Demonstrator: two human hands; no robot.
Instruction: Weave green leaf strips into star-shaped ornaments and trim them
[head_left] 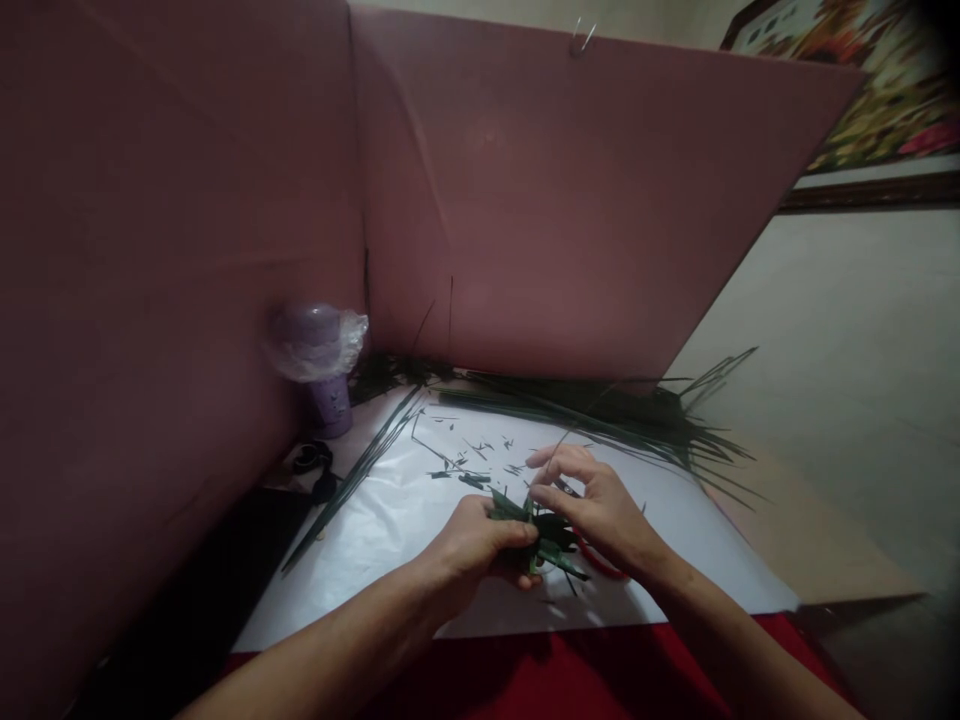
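A green leaf bundle (556, 552) is gripped by the left hand (478, 540), while beside the bundle the right hand (600, 500) is held half-curled, its grip indiscernible.

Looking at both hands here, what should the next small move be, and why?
Perhaps the right hand should gather the loose ends of the bundle of folded, dark green leaf strips. The left hand already grips that bundle, thumb on top, the leaf ends point several ways, and the right fingertips are just beside it. Whether they hold a strip is unclear.
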